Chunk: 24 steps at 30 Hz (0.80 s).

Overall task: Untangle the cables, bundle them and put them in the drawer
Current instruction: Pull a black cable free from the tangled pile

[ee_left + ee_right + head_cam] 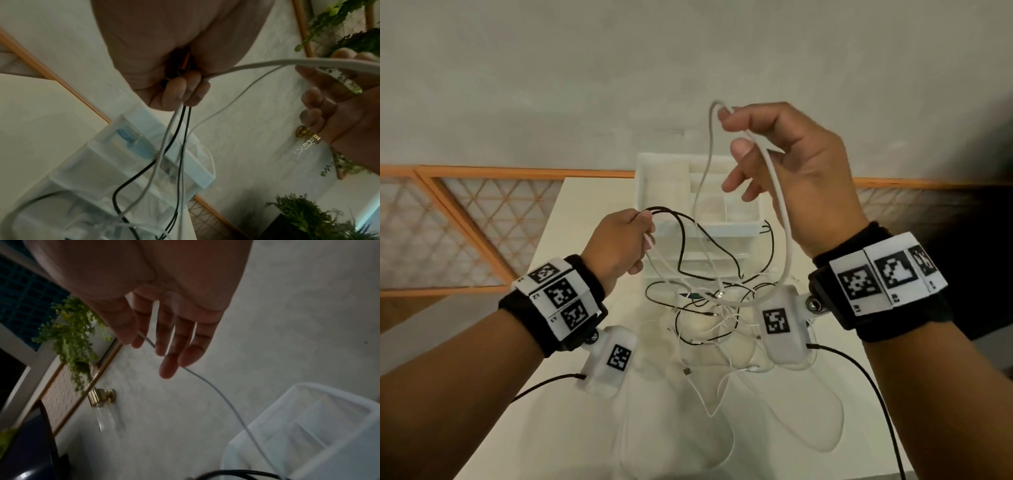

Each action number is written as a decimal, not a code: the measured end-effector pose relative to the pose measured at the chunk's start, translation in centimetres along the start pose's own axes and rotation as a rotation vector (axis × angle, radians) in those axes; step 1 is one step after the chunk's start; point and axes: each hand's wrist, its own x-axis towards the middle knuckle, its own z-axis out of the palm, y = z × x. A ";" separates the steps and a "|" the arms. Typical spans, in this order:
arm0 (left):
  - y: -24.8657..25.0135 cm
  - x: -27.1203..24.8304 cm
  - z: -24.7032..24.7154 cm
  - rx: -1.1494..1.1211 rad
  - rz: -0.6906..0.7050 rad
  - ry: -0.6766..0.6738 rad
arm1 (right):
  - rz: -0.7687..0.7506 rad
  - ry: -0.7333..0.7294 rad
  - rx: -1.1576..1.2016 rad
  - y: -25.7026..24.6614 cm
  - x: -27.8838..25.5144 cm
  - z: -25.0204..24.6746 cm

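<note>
My left hand (619,243) is held above the white table (571,404) and grips a black cable (681,246) together with thin white strands; the left wrist view shows its fingers (185,91) curled round them. Raised higher, my right hand (774,161) pinches a loop of thick white cable (782,212) between thumb and forefinger, with the other fingers (174,340) spread. That cable (222,395) hangs down to a tangle of black and white cables (709,315) lying on the table. A translucent white drawer unit (671,192) stands behind the tangle.
An orange-framed lattice panel (465,222) runs along the wall behind the table. Green plants (349,37) and a brass knob (102,395) show in the wrist views. Black camera leads (859,370) trail from both wrists over the table's front.
</note>
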 end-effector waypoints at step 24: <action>-4.7 -0.6 -1.1 0.286 -0.170 -0.071 | 0.337 0.458 -0.057 10.0 8.2 -6.9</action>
